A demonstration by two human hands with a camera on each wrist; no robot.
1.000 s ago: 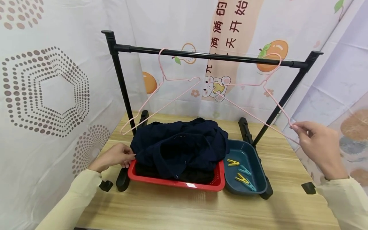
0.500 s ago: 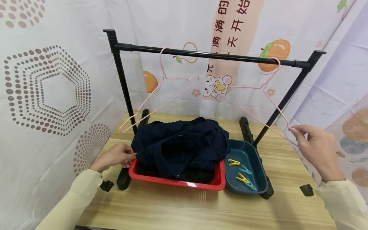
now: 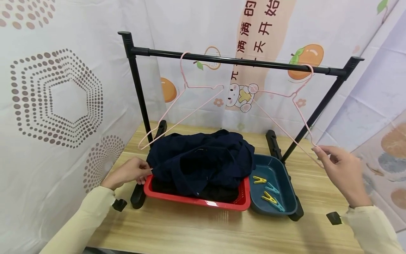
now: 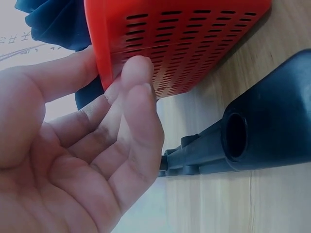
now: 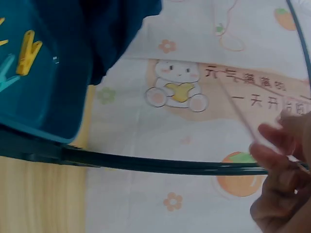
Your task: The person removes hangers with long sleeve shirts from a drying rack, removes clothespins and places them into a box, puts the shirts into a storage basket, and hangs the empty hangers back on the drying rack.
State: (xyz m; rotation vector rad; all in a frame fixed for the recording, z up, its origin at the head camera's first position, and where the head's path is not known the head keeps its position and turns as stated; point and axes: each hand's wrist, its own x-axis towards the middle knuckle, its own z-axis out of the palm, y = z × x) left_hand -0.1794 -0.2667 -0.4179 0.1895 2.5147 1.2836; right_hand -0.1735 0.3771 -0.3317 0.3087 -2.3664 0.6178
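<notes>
My right hand [image 3: 344, 173] pinches the lower right corner of a pink clothes hanger [image 3: 298, 95], whose hook sits over the black rail [image 3: 238, 60]. In the right wrist view the hanger is a blurred thin line beside the right fingers [image 5: 265, 150]. My left hand [image 3: 131, 173] grips the left rim of a red basket [image 3: 196, 201], its fingers curled against the perforated wall in the left wrist view. Dark navy clothing [image 3: 203, 160] lies heaped in the basket, with black cloth beneath. Another pink hanger [image 3: 184, 86] hangs on the rail's left half.
Right of the basket stands a dark blue tray [image 3: 290, 192] holding several yellow and teal clothespins [image 3: 269, 197]. The rack's black feet [image 3: 137, 196] rest on the wooden table [image 3: 177, 229]. A printed white curtain [image 3: 127, 21] hangs behind and on the left.
My right hand has moved slightly left and down with the hanger's corner, and the hanger has turned a little on the rail. The left hand stays at the basket.
</notes>
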